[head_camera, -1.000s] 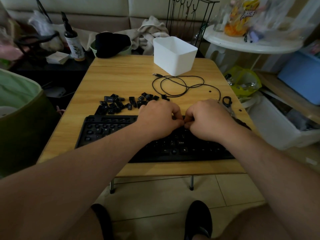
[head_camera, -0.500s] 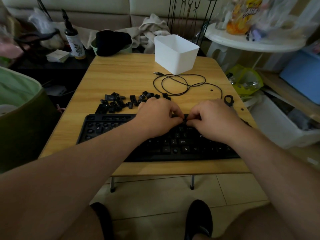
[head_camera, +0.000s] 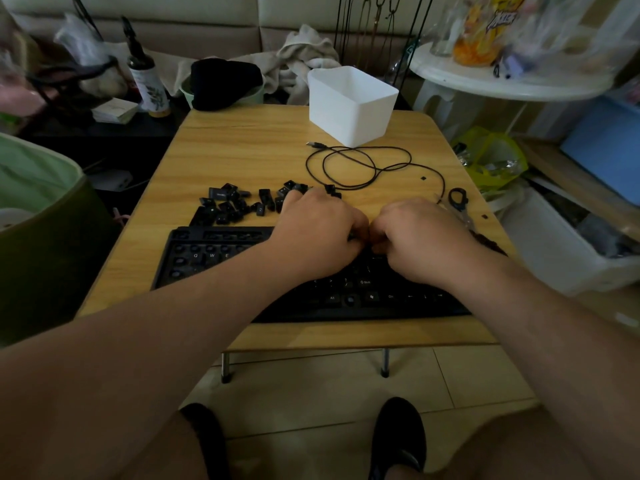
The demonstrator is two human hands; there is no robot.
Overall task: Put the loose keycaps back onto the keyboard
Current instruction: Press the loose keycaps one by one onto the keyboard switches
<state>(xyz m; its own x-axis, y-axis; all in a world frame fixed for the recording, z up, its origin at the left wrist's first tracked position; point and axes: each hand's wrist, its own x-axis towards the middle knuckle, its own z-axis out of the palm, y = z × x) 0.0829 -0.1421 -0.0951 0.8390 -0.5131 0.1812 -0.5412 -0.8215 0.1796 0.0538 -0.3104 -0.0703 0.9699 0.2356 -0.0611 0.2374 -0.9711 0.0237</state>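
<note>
Two hands: both are seen mid-frame over the keyboard, knuckles nearly touching each other.
Left hand: fingers are curled down and in toward the right hand; whatever is pinched at the tips is hidden, so what it has hold of can't be told.
Right hand: same deal, fingers are tucked under and fingertips are hidden by the knuckles; can't be told if a cap is held.
Keyboard: black, laid across the lower middle of the bench, near its front edge; bare sockets can be made out on its left part, while printed keys are seen along the bottom row.
Loose keycaps: a black scattered pile is found just above the keyboard's left half, on the bench, running right until it is hidden behind the left hand.
Cable: a thin black lead is looped in the upper middle of the bench, plug end pointed left.
White tub: parked at the far edge of the bench, right above the cable.
Black ring tool: seen at the right edge of the bench, just past the right hand.
</note>
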